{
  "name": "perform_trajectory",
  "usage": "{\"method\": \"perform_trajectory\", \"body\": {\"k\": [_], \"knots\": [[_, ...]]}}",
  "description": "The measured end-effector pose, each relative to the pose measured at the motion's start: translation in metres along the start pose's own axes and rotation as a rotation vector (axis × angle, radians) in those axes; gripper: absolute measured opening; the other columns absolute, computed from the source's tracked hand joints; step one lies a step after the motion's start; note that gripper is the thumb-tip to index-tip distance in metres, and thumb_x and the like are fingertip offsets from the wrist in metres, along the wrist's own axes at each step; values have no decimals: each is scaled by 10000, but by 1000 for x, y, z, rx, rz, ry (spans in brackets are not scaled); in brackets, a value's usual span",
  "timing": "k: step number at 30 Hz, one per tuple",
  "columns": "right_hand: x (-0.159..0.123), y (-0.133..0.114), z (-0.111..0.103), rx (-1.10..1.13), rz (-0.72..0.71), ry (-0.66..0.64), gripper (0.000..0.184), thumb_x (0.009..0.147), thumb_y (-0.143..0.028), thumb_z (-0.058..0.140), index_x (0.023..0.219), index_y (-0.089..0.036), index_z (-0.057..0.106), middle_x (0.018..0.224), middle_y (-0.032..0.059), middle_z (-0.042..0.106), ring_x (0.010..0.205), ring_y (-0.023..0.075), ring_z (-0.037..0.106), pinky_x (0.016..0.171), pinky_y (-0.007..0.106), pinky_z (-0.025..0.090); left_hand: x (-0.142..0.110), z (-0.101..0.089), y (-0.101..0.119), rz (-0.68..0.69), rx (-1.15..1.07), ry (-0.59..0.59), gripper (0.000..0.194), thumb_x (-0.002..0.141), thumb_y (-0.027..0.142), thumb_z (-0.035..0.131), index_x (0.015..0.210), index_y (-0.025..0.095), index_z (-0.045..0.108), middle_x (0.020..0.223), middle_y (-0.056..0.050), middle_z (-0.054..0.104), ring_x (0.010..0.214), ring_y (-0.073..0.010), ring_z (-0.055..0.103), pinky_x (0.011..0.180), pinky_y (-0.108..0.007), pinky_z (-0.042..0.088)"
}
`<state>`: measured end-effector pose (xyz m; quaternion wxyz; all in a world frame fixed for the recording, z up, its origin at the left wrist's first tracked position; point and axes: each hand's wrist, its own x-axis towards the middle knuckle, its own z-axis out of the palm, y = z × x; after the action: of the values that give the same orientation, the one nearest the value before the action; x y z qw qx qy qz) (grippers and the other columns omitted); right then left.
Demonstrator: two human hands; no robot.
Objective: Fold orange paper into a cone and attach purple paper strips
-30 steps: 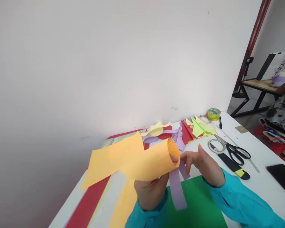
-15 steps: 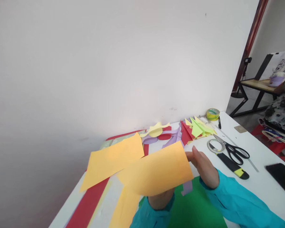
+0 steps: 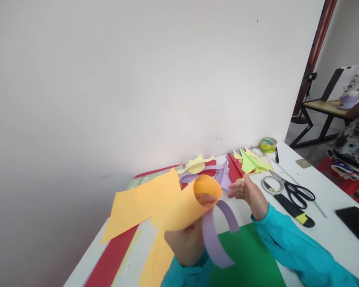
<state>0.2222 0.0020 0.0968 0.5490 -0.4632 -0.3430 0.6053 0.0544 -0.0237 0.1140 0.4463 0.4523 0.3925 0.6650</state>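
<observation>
My left hand point(image 3: 187, 244) is closed on an orange paper point(image 3: 177, 211) curled into a tube, with fingertips showing inside its round opening. A curved purple paper strip point(image 3: 213, 242) hangs beside this hand; whether the fingers grip it too is hidden. To the right of the tube, apart from it, my right hand point(image 3: 254, 199) is raised and open with fingers stretched out, holding nothing. Under both hands lies a green paper sheet point(image 3: 248, 255). Another orange sheet point(image 3: 140, 203) lies behind the tube on the left.
Black scissors point(image 3: 296, 191), a utility knife point(image 3: 293, 209), a clear tape roll point(image 3: 263, 184) and a black phone point(image 3: 354, 225) are at the right. Along the wall lie folded paper planes point(image 3: 249, 161), cut paper shapes point(image 3: 196, 164) and a green-yellow tape roll point(image 3: 268, 145).
The orange paper has turned from a broad curved face into a tube with its end toward me. The purple strip now shows more fully. My right hand has moved off the paper and opened.
</observation>
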Motion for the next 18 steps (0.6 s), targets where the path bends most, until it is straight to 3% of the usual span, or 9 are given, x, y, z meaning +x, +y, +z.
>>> {"method": "perform_trajectory", "body": {"k": [1,3,6,11,14,18], "knots": [[-1,-1,0,10,-16,-4,687,729,-727,330,736,-136,682,677,94,688,684,199,625,677,314,383,3,2,2,4,22,61,138,582,232,763,697,199,694,812,-27,697,969,-269,573,905,-374,424],[-3,-3,-1,49,-46,-14,671,720,-727,353,720,-142,681,704,97,691,707,198,623,662,301,381,12,8,7,-139,12,124,153,606,263,739,727,182,695,787,-35,703,973,-282,585,836,-378,463],[-5,-8,-1,96,-52,15,642,686,-730,414,687,-146,681,697,92,690,701,195,619,650,292,383,26,17,9,-435,-189,19,211,619,305,720,728,129,680,797,-78,711,911,-289,622,770,-378,495],[-3,-10,-5,137,-97,104,593,669,-706,471,654,-150,676,692,85,690,689,189,611,636,282,391,35,19,4,-758,-391,-110,273,734,234,613,979,118,638,882,-86,714,867,-238,653,780,-336,502],[-3,-12,-6,146,-125,150,530,675,-663,511,622,-159,666,672,72,682,675,181,604,628,277,397,35,19,2,-840,-480,-141,264,765,153,548,1017,119,618,887,-72,714,869,-214,656,780,-309,500],[-2,-12,-6,149,-126,163,455,659,-606,573,589,-164,655,644,61,670,660,177,598,610,270,398,33,23,5,-815,-505,-134,233,740,83,540,951,96,636,882,-77,713,876,-189,651,789,-254,481]]}}
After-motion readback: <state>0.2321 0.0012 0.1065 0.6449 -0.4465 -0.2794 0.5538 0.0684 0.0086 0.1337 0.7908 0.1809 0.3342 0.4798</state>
